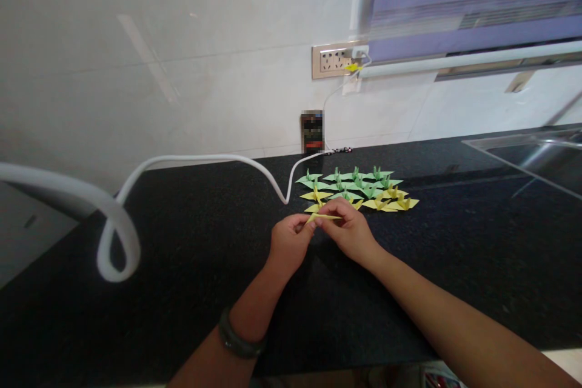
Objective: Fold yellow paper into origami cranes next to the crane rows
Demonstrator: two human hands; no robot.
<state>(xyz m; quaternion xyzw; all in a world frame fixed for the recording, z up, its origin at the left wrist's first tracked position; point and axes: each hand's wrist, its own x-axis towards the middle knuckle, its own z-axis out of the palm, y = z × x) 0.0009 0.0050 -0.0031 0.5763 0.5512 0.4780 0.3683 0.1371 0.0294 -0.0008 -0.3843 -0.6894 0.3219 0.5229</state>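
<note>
Your left hand (289, 241) and right hand (349, 229) each held a pinching grip on one yellow paper (324, 216), just in front of the cranes (359, 189) on the surface (182, 236).

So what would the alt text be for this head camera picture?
Two bare hands, left hand and right hand, pinch a yellow folded paper piece together above a black countertop. Just beyond lie rows of green and yellow paper cranes; a white cable runs across toward a wall socket.
</note>
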